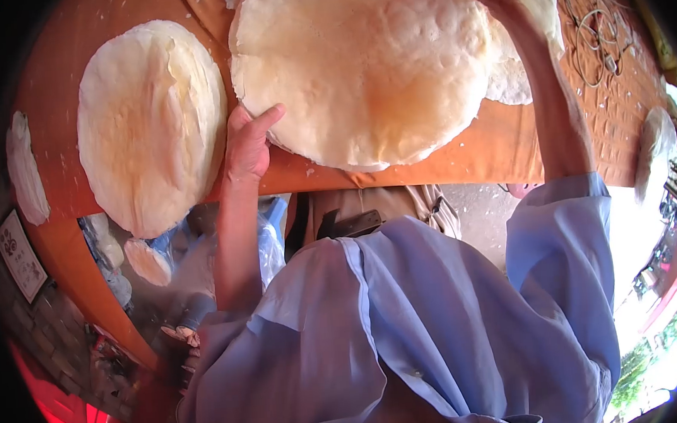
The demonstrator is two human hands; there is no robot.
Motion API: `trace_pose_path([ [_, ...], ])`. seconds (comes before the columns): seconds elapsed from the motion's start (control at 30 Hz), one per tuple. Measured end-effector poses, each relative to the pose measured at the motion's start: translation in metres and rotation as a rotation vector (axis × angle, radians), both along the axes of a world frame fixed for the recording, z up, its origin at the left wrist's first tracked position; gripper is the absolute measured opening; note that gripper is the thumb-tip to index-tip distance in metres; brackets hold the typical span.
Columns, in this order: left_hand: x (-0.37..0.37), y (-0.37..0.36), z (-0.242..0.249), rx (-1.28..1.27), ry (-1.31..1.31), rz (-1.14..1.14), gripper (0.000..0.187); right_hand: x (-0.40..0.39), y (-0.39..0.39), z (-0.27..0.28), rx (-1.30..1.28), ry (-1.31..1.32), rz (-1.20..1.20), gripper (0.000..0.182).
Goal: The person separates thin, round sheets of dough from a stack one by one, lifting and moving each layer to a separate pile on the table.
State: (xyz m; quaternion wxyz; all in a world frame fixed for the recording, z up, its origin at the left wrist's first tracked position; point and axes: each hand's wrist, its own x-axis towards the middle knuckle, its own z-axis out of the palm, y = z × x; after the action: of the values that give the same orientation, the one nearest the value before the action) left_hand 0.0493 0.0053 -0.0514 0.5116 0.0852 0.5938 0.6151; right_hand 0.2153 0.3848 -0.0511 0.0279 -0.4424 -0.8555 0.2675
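Observation:
A large round flatbread lies on the orange cloth-covered table in front of me. My left hand grips its left edge, thumb on top and the fingers hidden beneath. My right forearm reaches across the right side of the bread, and the hand lies past the top edge of the view. More thin bread shows from under the large one at the right. To the left, a stack of oval flatbreads rests close to my left wrist, its front end over the table edge.
A coiled white cable lies on the table at the upper right. Wrapped plastic bundles sit at the right edge. A pale folded piece is at the far left, above a framed sign.

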Motion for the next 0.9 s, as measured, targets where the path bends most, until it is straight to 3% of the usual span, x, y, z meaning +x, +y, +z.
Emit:
trace_pose_path([
  [0.03,0.003,-0.001,0.001,0.0,0.005,0.013,0.046,0.0,0.002,-0.009,0.071,0.024,-0.075,0.065],
  [0.13,0.002,0.002,0.001,0.012,0.003,0.008,0.046,-0.002,0.008,0.007,-0.24,0.037,0.01,0.05],
  [0.17,0.001,0.002,0.001,0.023,0.003,0.028,0.046,0.005,0.023,-0.013,-0.433,0.285,0.167,0.032],
  [0.27,0.0,0.008,-0.001,0.057,0.002,0.076,0.046,0.015,0.036,-0.044,-0.642,0.438,0.107,0.022],
  [0.37,-0.007,0.015,0.009,0.083,0.0,0.112,0.044,0.031,0.034,-0.027,-0.729,0.376,-0.071,0.027],
  [0.4,-0.012,0.018,0.013,0.066,0.003,0.148,0.043,0.049,0.051,-0.039,-0.679,0.334,0.224,0.026],
  [0.53,-0.018,0.017,-0.002,-0.019,0.014,0.245,0.039,0.085,0.034,-0.053,-0.527,0.262,0.09,0.035],
  [0.57,-0.013,0.01,-0.012,-0.034,0.029,0.236,0.039,0.082,0.009,-0.037,-0.655,0.159,-0.154,0.031],
  [0.67,-0.001,0.008,-0.014,-0.04,0.124,0.221,0.04,0.08,-0.013,-0.013,-0.711,0.204,-0.15,0.032],
  [0.7,0.005,0.007,-0.011,-0.036,0.161,0.214,0.04,0.084,-0.015,-0.018,-0.771,0.301,-0.05,0.034],
  [0.8,0.01,0.01,-0.009,0.014,0.176,0.248,0.046,0.081,-0.04,-0.022,-0.484,0.384,0.054,0.028],
  [0.9,0.009,0.005,-0.01,-0.034,0.24,0.242,0.044,0.061,-0.056,0.021,-0.582,0.178,-0.085,0.035],
])
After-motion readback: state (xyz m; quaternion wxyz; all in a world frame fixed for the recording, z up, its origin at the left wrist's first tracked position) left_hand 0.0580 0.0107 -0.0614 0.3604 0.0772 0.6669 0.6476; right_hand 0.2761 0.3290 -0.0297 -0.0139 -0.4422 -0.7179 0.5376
